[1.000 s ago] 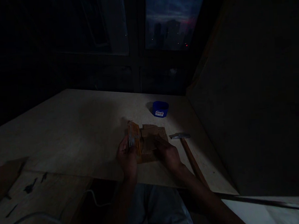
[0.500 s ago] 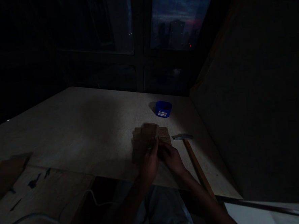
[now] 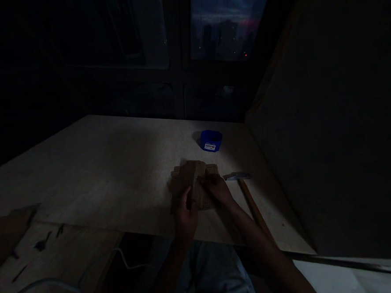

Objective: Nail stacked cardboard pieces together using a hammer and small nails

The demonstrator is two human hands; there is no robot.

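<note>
1. Brown cardboard (image 3: 197, 175), seemingly a small opened-out box, is lying on the pale desk (image 3: 117, 169), and both of the person's hands are working on it.
2. The left hand (image 3: 185, 213) is gripping its near-left part. Its fingers (image 3: 189, 195) are closing over the edge, clamped on the cardboard as far as the dim light lets me judge.
3. The right hand (image 3: 220, 191) is resting on the right part, with its fingers (image 3: 208, 180) pressing down on top. I cannot tell whether they are wrapping round it.
4. A second ago the left fingers were holding an orange-printed face upright at the left side. That face is no longer showing and only plain brown is facing up. The left hand has been moving rightward until it is working close beside the right one.
5. From this I judge that the piece is being turned or folded flatter between the two hands, not set aside.
6. Beyond the fingers, a blue tub (image 3: 211, 140) is sitting apart from the cardboard.
7. Just right of the right fingers, a hammer (image 3: 237, 176) is lying with its handle running back beside that forearm.
8. Far left of the fingers, another brown scrap (image 3: 8, 226) is lying on a lower board, and a white cable (image 3: 122, 257) is trailing below the desk edge.
9. Well right of the fingers a tall panel (image 3: 330, 134) is standing upright, and a dusk-lit window (image 3: 228, 25) is showing behind.
</note>
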